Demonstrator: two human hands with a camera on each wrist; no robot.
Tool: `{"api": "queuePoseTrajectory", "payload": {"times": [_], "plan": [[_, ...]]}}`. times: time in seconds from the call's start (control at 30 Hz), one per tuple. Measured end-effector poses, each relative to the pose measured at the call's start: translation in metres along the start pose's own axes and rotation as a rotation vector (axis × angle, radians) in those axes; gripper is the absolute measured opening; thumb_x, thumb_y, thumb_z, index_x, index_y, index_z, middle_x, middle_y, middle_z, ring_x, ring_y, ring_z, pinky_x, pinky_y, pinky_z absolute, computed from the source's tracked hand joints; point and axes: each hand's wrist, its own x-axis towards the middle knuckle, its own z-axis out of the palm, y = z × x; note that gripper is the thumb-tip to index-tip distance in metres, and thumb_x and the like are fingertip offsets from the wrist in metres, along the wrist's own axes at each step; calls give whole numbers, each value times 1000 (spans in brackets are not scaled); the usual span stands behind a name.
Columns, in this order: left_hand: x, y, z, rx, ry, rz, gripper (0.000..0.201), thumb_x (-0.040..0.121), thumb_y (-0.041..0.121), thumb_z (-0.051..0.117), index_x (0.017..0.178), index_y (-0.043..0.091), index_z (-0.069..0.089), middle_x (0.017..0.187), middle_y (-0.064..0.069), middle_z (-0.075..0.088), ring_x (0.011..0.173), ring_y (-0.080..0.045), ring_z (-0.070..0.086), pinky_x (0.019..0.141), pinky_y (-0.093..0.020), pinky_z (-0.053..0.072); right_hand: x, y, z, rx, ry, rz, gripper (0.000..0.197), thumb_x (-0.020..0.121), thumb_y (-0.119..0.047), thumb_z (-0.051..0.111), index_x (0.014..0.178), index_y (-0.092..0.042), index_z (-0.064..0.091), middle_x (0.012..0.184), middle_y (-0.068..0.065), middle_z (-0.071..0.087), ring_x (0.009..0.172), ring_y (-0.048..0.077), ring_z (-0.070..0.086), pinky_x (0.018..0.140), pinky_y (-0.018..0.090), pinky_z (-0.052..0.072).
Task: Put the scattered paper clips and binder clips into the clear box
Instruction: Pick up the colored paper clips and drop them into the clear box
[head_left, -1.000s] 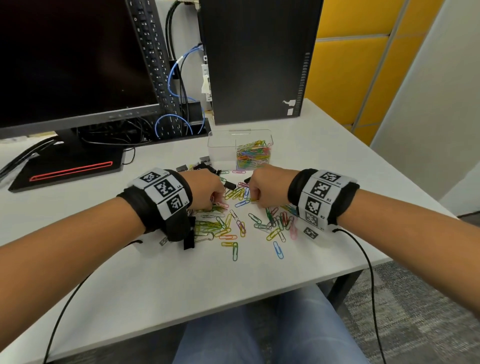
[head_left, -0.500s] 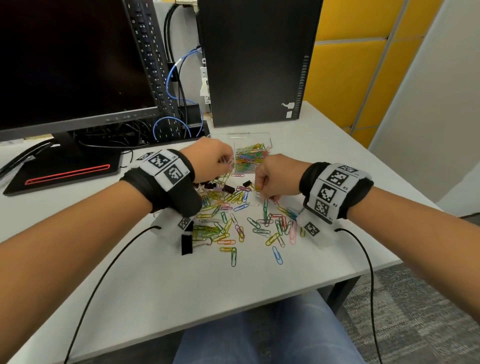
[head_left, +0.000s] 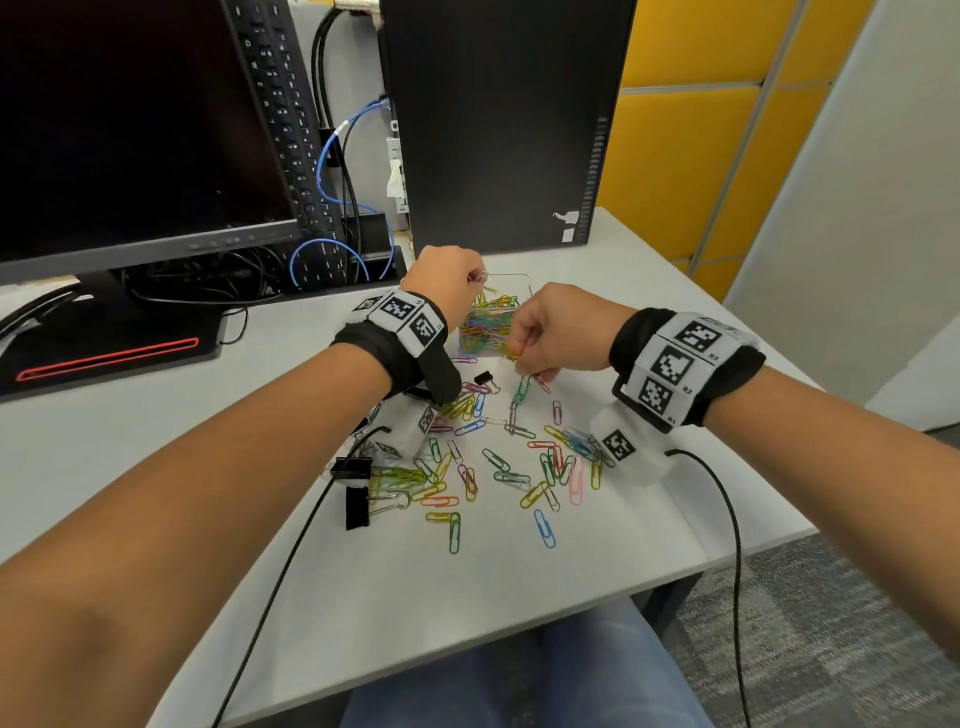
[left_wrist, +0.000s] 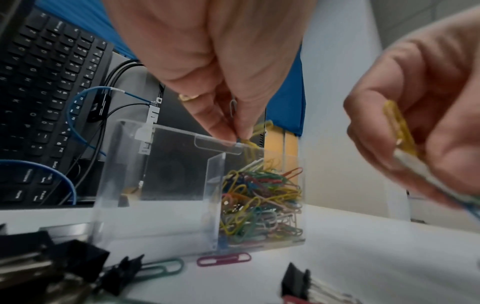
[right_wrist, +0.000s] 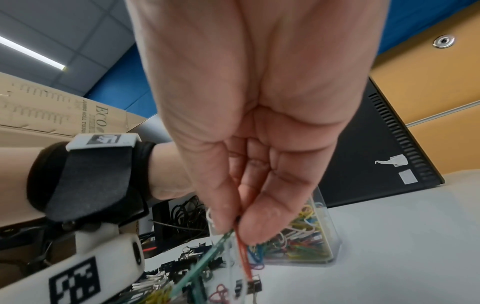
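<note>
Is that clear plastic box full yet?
Not full: the clear plastic box has coloured paper clips piled in one compartment; the other looks empty.

Two hands (head_left: 447, 280) work over one clear box (left_wrist: 161, 185), dozens of coloured paper clips (head_left: 493, 467) and at least three black binder clips (head_left: 356, 506).

Dark monitor (head_left: 130, 130) stood at rear left on a black base with a red stripe (head_left: 106, 358). A black keyboard (head_left: 291, 124) leaned upright beside it, with blue (head_left: 332, 156) and black cables (head_left: 208, 280) behind. A black computer tower (head_left: 498, 119) stood at rear centre on the white desk (head_left: 519, 597). Yellow wall panels (head_left: 691, 156) lay beyond; a cardboard box (right_wrist: 52, 111) showed in the right wrist view.
</note>
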Motion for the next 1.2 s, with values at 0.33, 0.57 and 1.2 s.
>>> {"api": "queuePoseTrajectory", "payload": {"times": [0.33, 0.57, 1.2], "plan": [[-1, -7, -1, 4, -120, 31, 23, 93, 9, 49, 113, 11, 60, 104, -6, 68, 100, -24, 61, 89, -35, 50, 14, -15, -41, 110, 237, -28, 4, 82, -6, 71, 85, -6, 69, 80, 7, 71, 67, 14, 71, 62, 20, 60], [-9, -14, -9, 122, -198, 81, 27, 95, 24, 48, 108, 12, 68, 111, -6, 68, 102, -26, 60, 91, -38, 49, 44, -17, -41, 22, 517, -54, 8, 83, -9, 68, 79, -16, 68, 83, 3, 68, 79, 18, 70, 76, 29, 59], [-60, -12, -18, 205, -373, 171, 19, 89, 27, 54, 98, 19, 68, 99, -3, 68, 91, -23, 61, 82, -32, 50, 9, -10, 3, -347, 110, -113, 21, 88, -11, 55, 96, -11, 75, 100, 4, 71, 90, 20, 60, 75, 21, 39]]}}
